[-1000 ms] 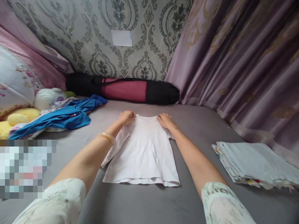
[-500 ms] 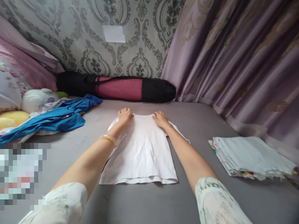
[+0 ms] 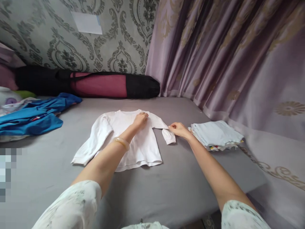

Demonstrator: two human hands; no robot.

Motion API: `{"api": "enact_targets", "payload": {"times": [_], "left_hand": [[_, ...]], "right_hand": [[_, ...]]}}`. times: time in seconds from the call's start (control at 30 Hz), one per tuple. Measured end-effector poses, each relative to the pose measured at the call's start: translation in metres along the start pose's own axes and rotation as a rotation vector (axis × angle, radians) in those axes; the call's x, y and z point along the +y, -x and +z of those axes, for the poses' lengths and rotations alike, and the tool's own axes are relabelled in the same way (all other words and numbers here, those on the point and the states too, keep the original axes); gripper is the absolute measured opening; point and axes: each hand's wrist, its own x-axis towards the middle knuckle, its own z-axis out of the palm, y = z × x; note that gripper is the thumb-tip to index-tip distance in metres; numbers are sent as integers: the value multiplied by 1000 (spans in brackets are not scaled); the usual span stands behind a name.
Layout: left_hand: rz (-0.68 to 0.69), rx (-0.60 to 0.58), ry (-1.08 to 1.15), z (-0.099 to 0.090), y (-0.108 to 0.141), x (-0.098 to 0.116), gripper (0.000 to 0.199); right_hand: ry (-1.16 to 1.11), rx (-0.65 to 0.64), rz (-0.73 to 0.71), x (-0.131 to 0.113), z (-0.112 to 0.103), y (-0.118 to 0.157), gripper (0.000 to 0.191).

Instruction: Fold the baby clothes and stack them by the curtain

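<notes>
A white long-sleeved shirt (image 3: 143, 143) lies spread on the grey bed sheet, its collar toward the wall. My left hand (image 3: 141, 119) is on the shirt near the collar and the right-hand shoulder, its fingers bent together against the cloth. On the right, my right hand (image 3: 179, 129) pinches the shirt's right-hand sleeve between thumb and fingers. Below that pinch the cuff end (image 3: 169, 136) is folded back and hangs toward me. The left-hand sleeve (image 3: 92, 141) stretches down and outward, flat on the sheet. My left forearm covers part of the shirt's front.
A stack of folded pale cloths (image 3: 216, 133) lies just beyond my right hand. Blue clothing (image 3: 40, 114) is heaped at the left. A long black and maroon bag (image 3: 100, 85) rests along the wall. Purple curtains (image 3: 190, 47) hang at the right, by the bed's edge.
My right hand has moved from the shirt's shoulder out to the sleeve. My left hand has shifted across to the collar's right side. Both sleeves now show spread outward. The view has turned right.
</notes>
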Motion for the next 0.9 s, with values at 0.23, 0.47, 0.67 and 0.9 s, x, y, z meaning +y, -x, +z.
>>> {"api": "enact_targets", "payload": {"times": [0.23,0.47,0.67,0.9], "left_hand": [[67,130,57,30,1,4,34],[74,140,-14,37,2,0,37],[28,91,-44,39,1,0,43],[3,64,-70,34,4,5,44]], "right_hand": [[5,-4,42,5,17,22,28],[-130,-107,8,1,9,16,12],[274,146,-266,-6,-21,17,23],[769,184,-464,13,-16,33,34]]}}
